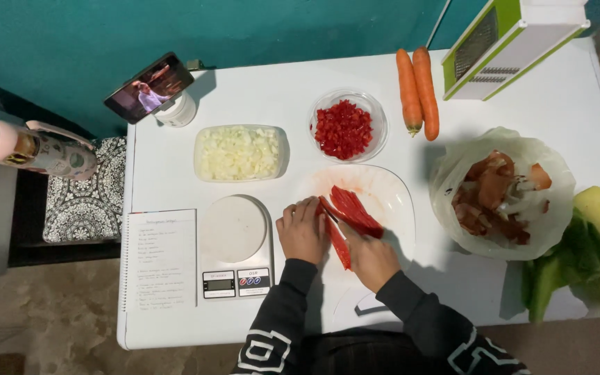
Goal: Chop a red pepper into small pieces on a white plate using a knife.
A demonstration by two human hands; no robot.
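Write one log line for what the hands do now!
left hand: steadies red pepper strips | right hand: on strips, tool unclear | surface: white plate | nearby: kitchen scale

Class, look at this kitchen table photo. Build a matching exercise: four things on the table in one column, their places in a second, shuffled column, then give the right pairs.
Things
1. carrots
2. kitchen scale
3. phone
4. red pepper strips

Places
A. on the white plate, under the two hands
B. propped at the table's far left corner
C. beside the green-and-white grater
D. between the handwritten sheet and the left hand

Pairs: 1-C, 2-D, 3-B, 4-A
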